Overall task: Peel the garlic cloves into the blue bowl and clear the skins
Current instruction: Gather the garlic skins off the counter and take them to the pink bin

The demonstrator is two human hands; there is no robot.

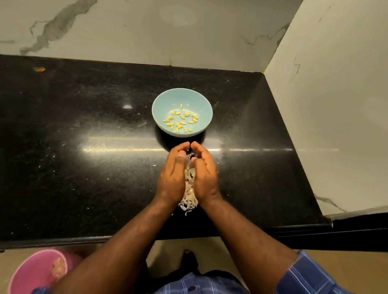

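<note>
A light blue bowl (199, 101) stands on the black counter and holds several peeled yellowish garlic cloves (180, 119). Just in front of it, my left hand (173, 172) and my right hand (204, 171) stand on edge side by side, palms facing each other. Between them lies a heap of white garlic skins (189, 193), pressed in from both sides. The fingertips of both hands nearly meet at the far end of the heap. Some skins spill out near my wrists. Much of the heap is hidden by my hands.
The black granite counter (76, 153) has small skin flecks scattered around. Marble walls close it at the back and right. On the floor at lower left stands a pink bin (33, 274) with some skins inside. The counter's front edge runs just below my wrists.
</note>
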